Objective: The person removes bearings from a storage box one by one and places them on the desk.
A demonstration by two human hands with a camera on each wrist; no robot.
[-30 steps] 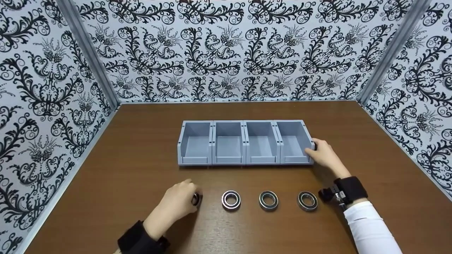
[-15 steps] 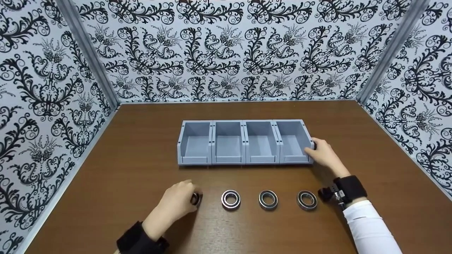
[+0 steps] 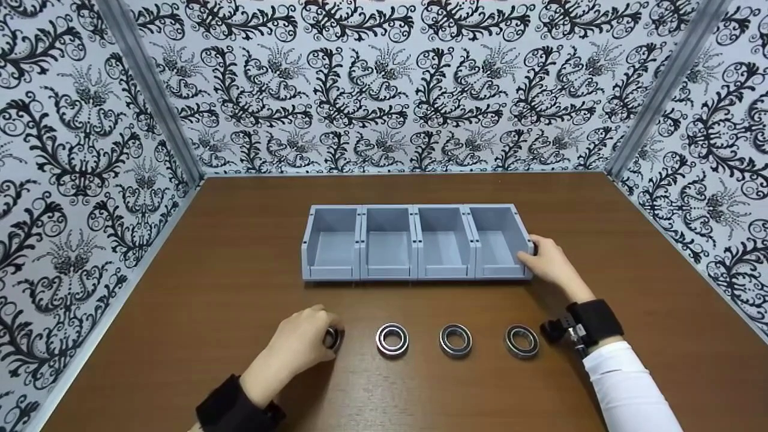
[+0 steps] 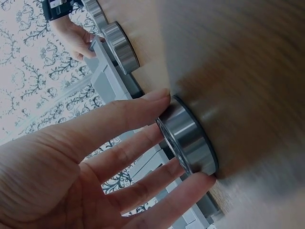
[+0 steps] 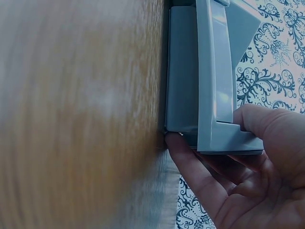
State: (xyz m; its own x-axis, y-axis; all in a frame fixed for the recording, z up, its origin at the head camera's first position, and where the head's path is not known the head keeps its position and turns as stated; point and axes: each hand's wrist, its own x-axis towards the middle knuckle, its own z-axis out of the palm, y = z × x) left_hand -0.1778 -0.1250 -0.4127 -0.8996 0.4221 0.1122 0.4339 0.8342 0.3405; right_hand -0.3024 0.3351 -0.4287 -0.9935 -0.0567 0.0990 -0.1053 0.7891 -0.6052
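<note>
My left hand (image 3: 300, 339) pinches a metal ball bearing (image 4: 190, 136) by its rim, thumb on one side and fingertips on the other. That bearing lies on the tabletop, mostly covered by the hand in the head view. Three more bearings lie in a row to its right: a near one (image 3: 392, 340), a middle one (image 3: 456, 341) and a far right one (image 3: 522, 341). Behind them stands a joined row of grey-blue storage bins (image 3: 389, 272) with nothing visible inside. My right hand (image 3: 549, 264) grips the right-hand side wall of the end bin (image 5: 224, 71), thumb over its edge.
The brown wooden table (image 3: 240, 240) carries everything. Black-and-white patterned panels (image 3: 384, 90) wall it in at the back, left and right. Black bands with a small camera (image 3: 555, 330) sit around the wrists.
</note>
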